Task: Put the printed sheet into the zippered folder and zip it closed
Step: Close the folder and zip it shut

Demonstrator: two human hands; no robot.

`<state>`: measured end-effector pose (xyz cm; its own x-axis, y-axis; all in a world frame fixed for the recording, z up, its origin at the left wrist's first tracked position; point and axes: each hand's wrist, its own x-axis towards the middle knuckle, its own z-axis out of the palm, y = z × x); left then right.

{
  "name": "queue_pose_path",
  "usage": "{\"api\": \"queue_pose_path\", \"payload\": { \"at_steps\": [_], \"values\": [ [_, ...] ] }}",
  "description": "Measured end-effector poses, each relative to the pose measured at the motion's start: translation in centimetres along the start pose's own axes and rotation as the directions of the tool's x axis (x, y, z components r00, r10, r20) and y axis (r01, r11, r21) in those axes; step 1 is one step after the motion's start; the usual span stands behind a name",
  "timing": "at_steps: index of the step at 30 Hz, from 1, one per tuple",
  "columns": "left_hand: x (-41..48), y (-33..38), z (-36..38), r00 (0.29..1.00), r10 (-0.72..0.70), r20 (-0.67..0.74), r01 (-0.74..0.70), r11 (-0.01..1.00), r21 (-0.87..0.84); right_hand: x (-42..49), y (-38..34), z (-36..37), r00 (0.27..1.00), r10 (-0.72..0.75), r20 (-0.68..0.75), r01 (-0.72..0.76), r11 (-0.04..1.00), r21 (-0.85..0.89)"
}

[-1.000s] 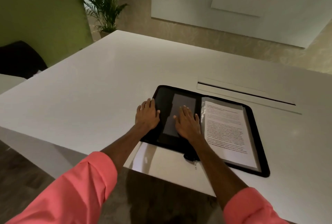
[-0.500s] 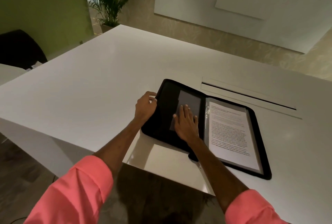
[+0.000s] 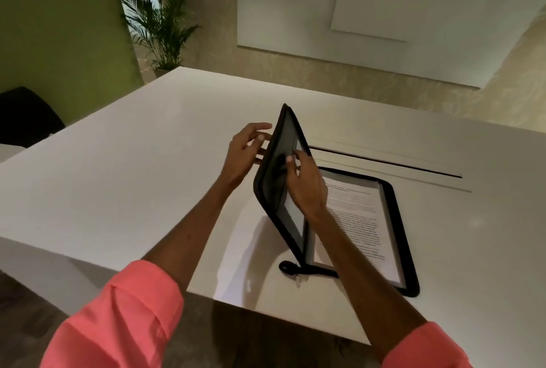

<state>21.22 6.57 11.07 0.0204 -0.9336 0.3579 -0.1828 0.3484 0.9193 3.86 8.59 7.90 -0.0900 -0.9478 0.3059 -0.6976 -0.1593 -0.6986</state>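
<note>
The printed sheet (image 3: pixel 354 220) lay flat in the right half of the open black zippered folder (image 3: pixel 397 220), which rested on the white table (image 3: pixel 133 160) near its front edge. The folder's left cover (image 3: pixel 273 181) stood nearly upright. The left hand (image 3: pixel 245 152) was behind it, fingers (image 3: pixel 260 126) spread and touching its outer side. The right hand (image 3: pixel 307 187) pressed loosely bent fingers (image 3: pixel 291 160) on the inner face, gripping nothing. The zip pull (image 3: pixel 298 280) lay at the near spine.
</note>
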Motion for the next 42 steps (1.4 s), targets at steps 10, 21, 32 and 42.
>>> {"api": "queue_pose_path", "payload": {
  "at_steps": [10, 21, 32, 42],
  "values": [
    [-1.7, 0.1, 14.3, 0.952, 0.060, 0.301, -0.144, 0.953, 0.267, 2.0, 4.2, -12.4, 0.969, 0.239, -0.068, -0.193, 0.897, 0.398],
    [-4.2, -2.9, 23.5, 0.811, -0.172, 0.560, -0.176, 0.840, 0.513, 1.3, 18.0, -20.0, 0.839, 0.528, 0.130, -0.529, 0.740, 0.415],
    [-6.3, -5.5, 23.7, 0.791, -0.320, 0.521, -0.227, 0.637, 0.737, -1.3, 24.1, -17.1, 0.794, 0.608, -0.009, -0.597, 0.783, 0.177],
    [-8.1, -6.2, 22.8, 0.820, -0.317, 0.476, -0.195, 0.627, 0.754, -5.7, 23.1, -12.4, 0.945, 0.324, 0.037, -0.273, 0.849, -0.452]
  ]
}}
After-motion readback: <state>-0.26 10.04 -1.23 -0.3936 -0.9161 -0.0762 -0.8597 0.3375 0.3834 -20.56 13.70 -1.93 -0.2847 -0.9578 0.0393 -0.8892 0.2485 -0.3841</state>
